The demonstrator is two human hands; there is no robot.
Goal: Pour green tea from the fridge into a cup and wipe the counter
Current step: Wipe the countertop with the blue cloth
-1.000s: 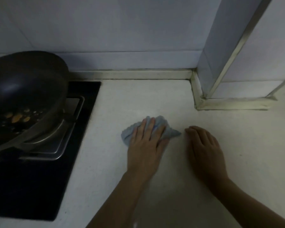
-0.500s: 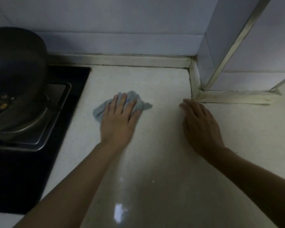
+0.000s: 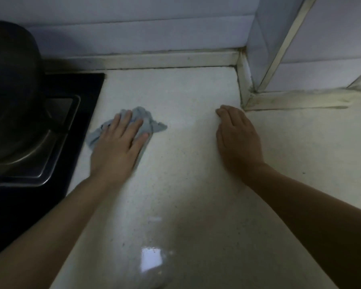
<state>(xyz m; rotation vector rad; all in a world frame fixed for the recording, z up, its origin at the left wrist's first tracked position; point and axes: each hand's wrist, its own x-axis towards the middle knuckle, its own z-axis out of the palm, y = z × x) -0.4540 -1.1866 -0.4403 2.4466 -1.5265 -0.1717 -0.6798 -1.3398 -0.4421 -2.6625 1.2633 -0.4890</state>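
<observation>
A crumpled blue-grey cloth [image 3: 152,122] lies on the pale speckled counter [image 3: 186,174], close to the stove's right edge. My left hand [image 3: 118,147] presses flat on the cloth with straight fingers, hiding most of it. My right hand [image 3: 237,140] rests palm down on the bare counter to the right, fingers together, near the corner of the tiled wall column. No cup or tea is in view.
A black stove top [image 3: 40,184] fills the left side, with a dark wok [image 3: 10,84] on a metal burner ring [image 3: 48,147]. A tiled wall [image 3: 144,28] runs along the back. A tiled column [image 3: 279,49] juts out at the right. A wet sheen [image 3: 151,261] shows on the near counter.
My left hand has slid the cloth to the left and away from me, toward the stove edge. My right hand stays flat on the counter near the column corner.
</observation>
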